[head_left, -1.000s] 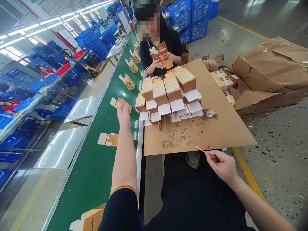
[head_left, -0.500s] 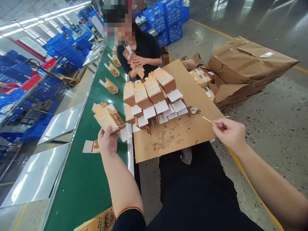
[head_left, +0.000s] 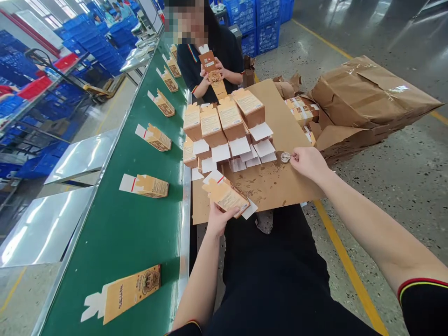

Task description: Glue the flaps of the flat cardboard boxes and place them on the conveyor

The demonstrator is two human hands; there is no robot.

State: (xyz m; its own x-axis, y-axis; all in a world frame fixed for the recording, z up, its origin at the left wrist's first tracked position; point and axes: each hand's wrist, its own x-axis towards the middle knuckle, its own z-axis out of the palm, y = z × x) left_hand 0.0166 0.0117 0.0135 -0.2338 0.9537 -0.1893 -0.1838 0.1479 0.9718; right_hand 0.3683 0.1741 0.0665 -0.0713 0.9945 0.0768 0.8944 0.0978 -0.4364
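Note:
My left hand [head_left: 219, 218] grips an orange-brown carton [head_left: 227, 196] with its flaps open, over the near edge of the cardboard sheet [head_left: 280, 186]. At the small clear cup [head_left: 285, 157] on that sheet, my right hand [head_left: 308, 161] has its fingers pinched on a thin stick, mostly hidden, whose end is at the cup. Beyond my left hand stand stacked cartons [head_left: 229, 119] with white flaps sticking out toward me. More open cartons lie spaced along the green conveyor [head_left: 115, 233], one of them [head_left: 133, 291] close to me.
Across the stack a person [head_left: 227, 51] holds an open carton [head_left: 209, 65] in both hands. A large brown paper-wrapped bundle [head_left: 371, 93] is at the right, beside wrapped cartons [head_left: 301, 109]. A metal rail [head_left: 185, 210] edges the conveyor. Blue crates [head_left: 268, 28] stand behind.
My left hand has carried its carton from above the conveyor rightward to the cardboard sheet. My right hand has moved left to the cup with the stick. Conveyor cartons have shifted in view.

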